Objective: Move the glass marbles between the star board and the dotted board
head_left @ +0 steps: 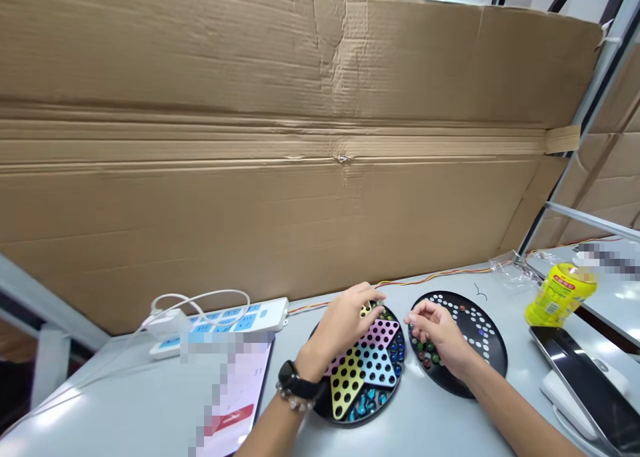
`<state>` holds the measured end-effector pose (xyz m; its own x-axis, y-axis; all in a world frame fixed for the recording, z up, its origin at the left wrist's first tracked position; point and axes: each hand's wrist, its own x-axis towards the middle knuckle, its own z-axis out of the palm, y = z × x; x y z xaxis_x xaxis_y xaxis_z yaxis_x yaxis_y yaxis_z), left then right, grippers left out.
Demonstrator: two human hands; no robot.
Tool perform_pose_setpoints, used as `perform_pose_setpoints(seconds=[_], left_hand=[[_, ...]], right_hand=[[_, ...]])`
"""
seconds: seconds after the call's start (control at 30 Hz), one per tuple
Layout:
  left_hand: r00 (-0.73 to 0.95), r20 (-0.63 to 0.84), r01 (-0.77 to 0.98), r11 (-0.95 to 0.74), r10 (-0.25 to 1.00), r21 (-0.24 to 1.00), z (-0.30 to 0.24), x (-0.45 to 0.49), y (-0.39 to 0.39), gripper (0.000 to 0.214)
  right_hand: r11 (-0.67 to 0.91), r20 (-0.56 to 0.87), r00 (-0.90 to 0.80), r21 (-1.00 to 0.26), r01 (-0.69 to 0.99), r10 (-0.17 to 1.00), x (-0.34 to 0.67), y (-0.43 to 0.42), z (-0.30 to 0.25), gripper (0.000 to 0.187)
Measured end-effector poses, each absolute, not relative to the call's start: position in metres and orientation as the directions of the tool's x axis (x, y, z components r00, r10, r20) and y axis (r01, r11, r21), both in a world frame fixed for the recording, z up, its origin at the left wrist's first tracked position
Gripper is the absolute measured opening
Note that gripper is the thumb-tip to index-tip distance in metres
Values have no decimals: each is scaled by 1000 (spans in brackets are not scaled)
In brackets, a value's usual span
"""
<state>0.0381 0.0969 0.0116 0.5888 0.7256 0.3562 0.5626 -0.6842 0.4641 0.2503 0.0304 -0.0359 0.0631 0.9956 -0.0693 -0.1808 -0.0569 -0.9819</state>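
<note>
A round Chinese checkers board (pixel 349 383) with a coloured star full of holes lies before me, with blue and teal marbles in its side pockets. Over its upper left part reaches my left hand (pixel 345 320), thumb and fingers apart above the yellow point near some green marbles. To the right is a black round tray (pixel 480 340) holding pale marbles in rows and a cluster of green and red marbles (pixel 427 353). My right hand (pixel 437 333) hovers at that tray's left side with its fingertips pinched together; whatever is between them is too small to make out.
A white power strip (pixel 270 315) with a charger and a pinkish device or booklet (pixel 250 377) are on the left. At right stand a yellow bottle (pixel 560 297) and a dark phone or tablet (pixel 585 383) on a white box. A cardboard wall (pixel 280 223) closes off the back.
</note>
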Motion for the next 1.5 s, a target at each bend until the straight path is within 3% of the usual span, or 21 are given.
perform_pose_setpoints(seconds=[0.13, 0.23, 0.37, 0.47, 0.67, 0.83, 0.93, 1.03, 1.17, 1.3, 1.5], left_hand=[[415, 272, 740, -496, 868, 454, -9, 6, 123, 26], [406, 235, 762, -469, 883, 447, -22, -7, 132, 26], [407, 243, 750, -473, 881, 461, -24, -9, 134, 30], [410, 261, 729, -486, 874, 482, -16, -6, 132, 33], [458, 286, 660, -537, 842, 525, -1, 15, 117, 28], [529, 261, 617, -577, 807, 535, -2, 35, 101, 24], [589, 227, 599, -607, 776, 522, -4, 45, 93, 22], [625, 238, 562, -640, 744, 524, -3, 54, 85, 22], [669, 297, 480, -702, 681, 526, 0, 65, 74, 35], [691, 334, 440, -740, 641, 509, 2, 72, 68, 18], [694, 340, 493, -762, 635, 420, 2, 65, 78, 19]], right_hand=[[-51, -59, 74, -993, -105, 996, 255, 35, -40, 33], [38, 52, 84, -988, 152, 995, 260, 35, -44, 23], [175, 267, 30, -709, 684, 963, 271, 31, -47, 11], [148, 217, -21, -590, 794, 976, 277, 31, -51, 20], [72, 109, -9, -587, 806, 994, 282, 35, -58, 20], [55, 125, 14, -526, 849, 992, 280, 36, -63, 17], [65, 154, 27, -561, 825, 988, 279, 38, -62, 15], [113, 203, 55, -728, 677, 978, 278, 40, -53, 18], [157, 175, 30, -937, 312, 984, 270, 37, -37, 31], [107, 102, -48, -989, 104, 994, 256, 31, -33, 43], [44, 44, -13, -997, 61, 999, 251, 29, -36, 45]])
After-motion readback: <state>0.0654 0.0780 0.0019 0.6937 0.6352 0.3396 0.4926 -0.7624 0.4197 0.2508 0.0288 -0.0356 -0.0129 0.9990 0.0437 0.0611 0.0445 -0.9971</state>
